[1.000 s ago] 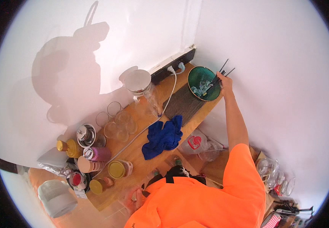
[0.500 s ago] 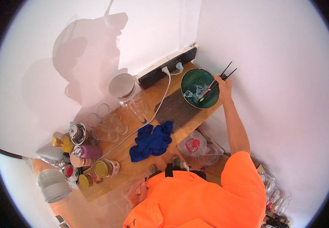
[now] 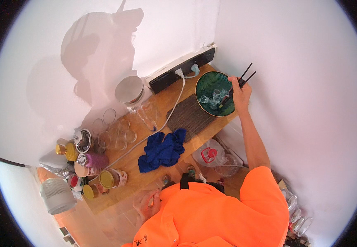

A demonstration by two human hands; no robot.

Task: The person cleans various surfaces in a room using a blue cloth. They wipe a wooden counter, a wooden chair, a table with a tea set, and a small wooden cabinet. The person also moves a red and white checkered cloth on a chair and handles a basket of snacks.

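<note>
At the far right end of the wooden table, my right hand [image 3: 241, 95] is closed around several black chopsticks [image 3: 247, 76] beside the rim of a dark green bowl [image 3: 206, 81]. Their upper ends stick out past my fingers and the lower ends reach into the bowl. Small clear glass pieces [image 3: 216, 96] lie inside the bowl, partly hidden by the chopsticks. My left hand [image 3: 149, 202] hangs low beside my orange shirt, fingers loosely curled with a gap between them and nothing visible in it. A crumpled blue cloth [image 3: 162, 151] lies near the table's front edge.
A dark mat [image 3: 189, 119] partly underlies the bowl. A white cord [image 3: 174, 111] crosses the table from the black power strip [image 3: 182, 71]. Clear glasses [image 3: 118, 133] and lidded jars [image 3: 109, 179] crowd the left. Below stands a plastic jug with a red handle [image 3: 209, 154].
My right hand has shifted slightly up along the bowl's rim, and the chopsticks have tilted a little with it. The whole view has shifted slightly; the cloth stays in place.
</note>
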